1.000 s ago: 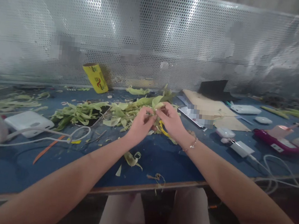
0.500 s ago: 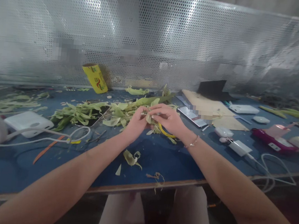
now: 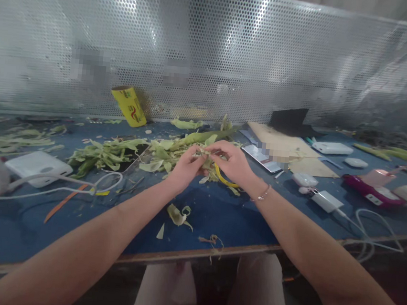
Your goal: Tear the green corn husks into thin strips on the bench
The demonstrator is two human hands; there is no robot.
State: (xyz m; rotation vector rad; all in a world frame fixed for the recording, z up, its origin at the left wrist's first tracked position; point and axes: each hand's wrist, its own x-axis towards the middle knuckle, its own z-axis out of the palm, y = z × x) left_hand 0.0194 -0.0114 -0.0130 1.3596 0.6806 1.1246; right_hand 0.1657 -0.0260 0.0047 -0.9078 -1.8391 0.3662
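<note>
My left hand (image 3: 187,164) and my right hand (image 3: 232,161) meet over the middle of the blue table. Fingertips of both are pinched together on a small piece of pale green leaf, mostly hidden by the fingers. Behind and beneath them spreads a heap of pale green leaves (image 3: 166,150). A curved yellow strip (image 3: 227,178) lies under my right hand. Closer to me are a curled leaf scrap (image 3: 177,215) and a small pale triangular scrap (image 3: 160,231).
To the left are another leaf bundle (image 3: 111,155), a white power adapter (image 3: 40,168) with cables, and a leaning yellow tube (image 3: 130,107). A phone (image 3: 260,158), brown cardboard (image 3: 291,141) and a white charger (image 3: 326,201) lie right. A perforated metal screen (image 3: 207,42) stands behind.
The leaf piece between my hands shows less now, and my left thumb has shifted over it. My right fingers have bent slightly lower. The rest of the table looks unchanged.
</note>
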